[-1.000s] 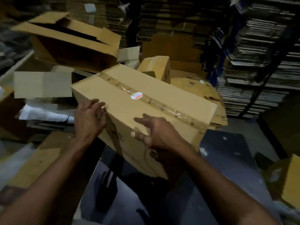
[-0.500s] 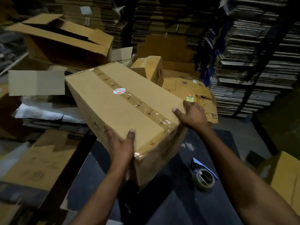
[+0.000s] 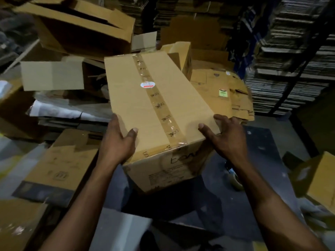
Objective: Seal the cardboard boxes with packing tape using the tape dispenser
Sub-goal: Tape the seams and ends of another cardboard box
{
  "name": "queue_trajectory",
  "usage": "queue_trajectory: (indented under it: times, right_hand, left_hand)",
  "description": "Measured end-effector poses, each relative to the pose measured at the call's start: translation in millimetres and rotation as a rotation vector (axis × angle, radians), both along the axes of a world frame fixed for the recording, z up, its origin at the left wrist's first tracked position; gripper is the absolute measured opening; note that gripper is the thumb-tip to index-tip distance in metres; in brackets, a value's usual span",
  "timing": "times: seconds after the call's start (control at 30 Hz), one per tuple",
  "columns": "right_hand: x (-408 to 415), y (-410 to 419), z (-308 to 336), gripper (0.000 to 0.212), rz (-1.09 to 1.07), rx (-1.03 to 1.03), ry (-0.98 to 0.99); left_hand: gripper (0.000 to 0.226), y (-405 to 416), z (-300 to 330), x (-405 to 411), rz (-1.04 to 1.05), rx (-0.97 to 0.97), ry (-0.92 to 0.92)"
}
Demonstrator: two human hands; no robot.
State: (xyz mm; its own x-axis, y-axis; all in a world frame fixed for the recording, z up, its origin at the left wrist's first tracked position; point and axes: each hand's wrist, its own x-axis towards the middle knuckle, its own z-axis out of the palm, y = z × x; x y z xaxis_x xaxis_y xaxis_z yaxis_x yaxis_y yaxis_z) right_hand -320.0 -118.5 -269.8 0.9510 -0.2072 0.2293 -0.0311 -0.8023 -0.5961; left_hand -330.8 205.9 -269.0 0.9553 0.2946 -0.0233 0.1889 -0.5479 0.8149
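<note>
Your left-hand fingers [image 3: 130, 134] lie on the top face of the taped cardboard box [image 3: 154, 98], thumb spread across the cardboard and the left hand [image 3: 116, 144] clamped round the near left corner; your right-hand fingers [image 3: 206, 130] curl over the near right edge, the right hand [image 3: 227, 136] gripping that corner; so both hands hold the box, and neither holds a tool. The box is tipped, its near end low over the dark counter [image 3: 268, 151] and its far end raised toward the heap of flattened cartons [image 3: 223, 87]; a strip of packing tape [image 3: 157, 104] already runs along the top seam and folds over the near edge, with a round sticker [image 3: 147, 84] on it. The tape dispenser [image 3: 234, 178] seems to lie on the counter by your right forearm, mostly hidden and blurred. The risk, as I judge it, is the tilt; your grip is only at the near corners, so the box could slide off your palms; set down carelessly, it could land on the dispenser or knock the open carton [image 3: 81, 31] behind.
</note>
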Motion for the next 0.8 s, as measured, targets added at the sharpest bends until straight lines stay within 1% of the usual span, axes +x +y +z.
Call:
queue_trajectory:
  times: [0.03, 0.07, 0.1, 0.13, 0.17, 0.2, 0.23, 0.27, 0.3, 0.33, 0.37, 0.43, 0.5, 0.6, 0.7, 0.77, 0.8]
  right_hand:
    - [-0.7, -9.0, -1.0, 0.067, 0.033, 0.097, -0.015]
    - [-2.1, -21.6, -4.4, 0.057, 0.061, 0.215, -0.031]
    - [-4.0, -37.1, -10.5, 0.048, 0.058, 0.297, -0.044]
    - [-5.2, -56.1, -22.1, 0.044, 0.048, 0.324, -0.05]
    - [-5.0, -77.1, -37.1, 0.048, 0.036, 0.283, -0.018]
    - [-2.3, -101.1, -56.3, 0.05, 0.047, 0.21, 0.059]
    - [0.4, -124.1, -76.9, 0.043, 0.048, 0.124, 0.194]
    - [3.6, -147.3, -100.4, 0.031, 0.055, 0.041, 0.354]
    - [5.7, -167.2, -122.1, 0.035, 0.056, -0.044, 0.52]
    - [7.3, -184.3, -145.5, 0.049, 0.067, -0.126, 0.645]
    - [7.8, -197.6, -165.5, 0.055, 0.08, -0.19, 0.731]
    - [5.7, -213.5, -199.4, 0.048, 0.114, -0.251, 0.799]
    - [6.0, -221.1, -224.4, 0.043, 0.137, -0.251, 0.768]
    - [6.1, -221.0, -234.7, 0.043, 0.098, -0.244, 0.694]
    - [4.0, -221.0, -234.4, 0.026, 0.109, -0.248, 0.668]
    - [0.5, -222.4, -228.7, 0.02, 0.136, -0.252, 0.611]
    - [-3.2, -222.5, -224.2, 0.02, 0.153, -0.253, 0.57]
  left_hand:
    - [0.083, -6.9, 4.2, -4.0, 0.004, 0.205, 0.011]
    - [0.082, -17.4, 9.6, -10.6, -0.01, 0.374, -0.022]
    - [0.079, -30.5, 15.4, -17.7, -0.048, 0.457, -0.093]
    - [0.076, -46.7, 22.9, -25.8, -0.102, 0.481, -0.161]
    - [0.074, -65.4, 26.8, -32.7, -0.156, 0.478, -0.2]
    - [0.072, -84.8, 26.0, -36.5, -0.201, 0.477, -0.204]
    - [0.07, -105.7, 23.7, -39.1, -0.231, 0.509, -0.202]
    - [0.067, -126.7, 21.1, -41.8, -0.246, 0.558, -0.207]
    - [0.064, -146.4, 18.0, -44.1, -0.251, 0.597, -0.215]
    - [0.062, -163.2, 13.2, -44.9, -0.252, 0.616, -0.218]
    - [0.061, -176.6, 8.2, -44.6, -0.251, 0.618, -0.206]
    - [0.064, -193.3, -1.9, -43.0, -0.235, 0.637, -0.172]
    - [0.065, -200.4, -9.1, -41.7, -0.195, 0.7, -0.167]
    - [0.06, -203.4, -12.1, -38.6, -0.17, 0.72, -0.198]
    - [0.058, -206.8, -14.2, -35.9, -0.13, 0.716, -0.236]
    - [0.054, -214.7, -14.2, -37.8, -0.086, 0.676, -0.299]
    - [0.048, -220.9, -15.3, -42.8, -0.079, 0.646, -0.383]
